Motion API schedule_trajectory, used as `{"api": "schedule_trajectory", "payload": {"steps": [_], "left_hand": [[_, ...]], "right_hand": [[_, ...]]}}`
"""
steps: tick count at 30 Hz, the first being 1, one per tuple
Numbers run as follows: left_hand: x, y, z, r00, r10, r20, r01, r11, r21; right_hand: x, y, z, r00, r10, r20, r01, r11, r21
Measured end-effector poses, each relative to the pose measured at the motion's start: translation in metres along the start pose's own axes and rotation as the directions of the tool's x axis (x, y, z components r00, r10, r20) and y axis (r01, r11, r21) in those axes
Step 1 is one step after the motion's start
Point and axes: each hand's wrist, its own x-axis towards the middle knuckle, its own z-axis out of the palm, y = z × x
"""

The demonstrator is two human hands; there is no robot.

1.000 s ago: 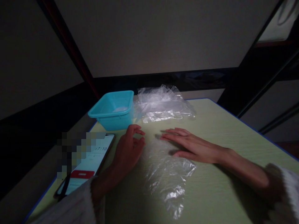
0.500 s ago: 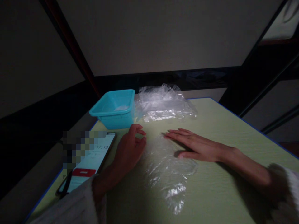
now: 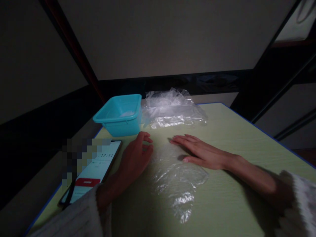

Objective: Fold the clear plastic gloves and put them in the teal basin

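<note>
A thin, clear plastic bag (image 3: 181,194) lies crumpled on the table in front of me. My right hand (image 3: 198,151) rests over its upper right part, palm down, fingers stretched out and thumb apart. At the bag's left edge is my left hand (image 3: 137,156), turned on its side. Its fingers are loosely bent with a gap to the thumb, and nothing shows in them. Whether it touches the film, I cannot tell.
A turquoise plastic basket (image 3: 123,126) stands at the back left, with something whitish inside. Beside it lies a pile of clear plastic bags (image 3: 172,112). A phone (image 3: 98,168) with a lit screen lies left of my left hand on the pale table (image 3: 237,138).
My right hand has slid slightly left across the plastic bag. My left hand keeps almost the same place and shape. The whole view has shifted a little.
</note>
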Motion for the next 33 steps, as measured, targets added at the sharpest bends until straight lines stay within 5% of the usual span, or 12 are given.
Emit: {"api": "schedule_trajectory", "payload": {"steps": [14, 24, 33], "left_hand": [[0.003, -0.005, 0.000, 0.998, 0.014, -0.058, -0.019, 0.996, -0.093], [0.004, -0.011, 0.000, 0.990, 0.044, -0.136, -0.053, 0.996, -0.066], [0.001, -0.005, 0.000, 0.994, 0.080, -0.071, -0.080, 0.997, 0.005]], "right_hand": [[-0.003, 0.002, 0.000, 0.997, 0.055, 0.052, -0.051, 0.995, -0.087], [-0.012, -0.021, 0.019, 0.906, 0.382, -0.180, -0.415, 0.884, -0.213], [-0.012, -0.016, 0.002, 0.957, 0.272, -0.101, -0.285, 0.944, -0.164]]}}
